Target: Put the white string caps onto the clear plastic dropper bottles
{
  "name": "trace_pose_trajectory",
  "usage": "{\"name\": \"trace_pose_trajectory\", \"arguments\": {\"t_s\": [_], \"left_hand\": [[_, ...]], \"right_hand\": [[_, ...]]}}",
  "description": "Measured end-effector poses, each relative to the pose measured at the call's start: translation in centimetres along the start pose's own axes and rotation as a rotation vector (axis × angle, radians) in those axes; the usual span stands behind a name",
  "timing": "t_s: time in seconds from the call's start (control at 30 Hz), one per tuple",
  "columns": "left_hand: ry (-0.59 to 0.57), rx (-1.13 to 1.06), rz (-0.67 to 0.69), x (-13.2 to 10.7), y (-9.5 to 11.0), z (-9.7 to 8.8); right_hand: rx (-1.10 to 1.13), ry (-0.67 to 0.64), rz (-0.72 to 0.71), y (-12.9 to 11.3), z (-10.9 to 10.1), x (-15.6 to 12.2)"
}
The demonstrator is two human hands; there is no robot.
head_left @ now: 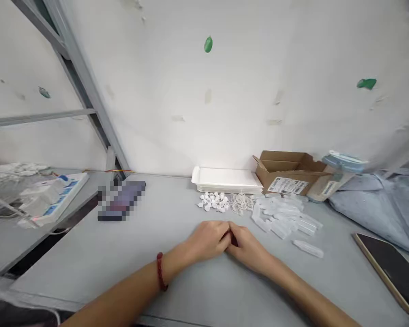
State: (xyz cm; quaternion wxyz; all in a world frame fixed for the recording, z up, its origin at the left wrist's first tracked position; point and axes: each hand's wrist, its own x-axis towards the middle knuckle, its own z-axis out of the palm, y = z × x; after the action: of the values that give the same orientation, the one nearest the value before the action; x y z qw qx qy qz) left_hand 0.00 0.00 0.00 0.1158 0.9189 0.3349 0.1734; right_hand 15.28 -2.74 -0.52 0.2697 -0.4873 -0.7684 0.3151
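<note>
Left hand (207, 239) and right hand (248, 247), curled and touching each other above a grey table (88, 254) — cannot tell whether they pinch anything — small white pieces (214, 201), pale string (240, 203), clear plastic pieces (282, 217) just beyond.

Bright, diffuse light falls fairly evenly on the pale wall (241, 91) and counter (122, 250), its source out of view. Soft shadow lies beneath the right forearm (300, 282); the gap between left hand (207, 238) and right hand (246, 247) is darker. Edges look stretched, fine detail soft; blocky pixelation covers a dark object (122, 200) at left.
</note>
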Motion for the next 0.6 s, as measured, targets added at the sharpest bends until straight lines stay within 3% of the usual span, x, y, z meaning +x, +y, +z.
{"name": "trace_pose_trajectory", "arguments": {"t_s": [0.6], "left_hand": [[0.006,-0.006,-0.030,-0.11,-0.01,-0.26]], "right_hand": [[-0.015,-0.027,0.029,-0.89,-0.24,0.06]]}}
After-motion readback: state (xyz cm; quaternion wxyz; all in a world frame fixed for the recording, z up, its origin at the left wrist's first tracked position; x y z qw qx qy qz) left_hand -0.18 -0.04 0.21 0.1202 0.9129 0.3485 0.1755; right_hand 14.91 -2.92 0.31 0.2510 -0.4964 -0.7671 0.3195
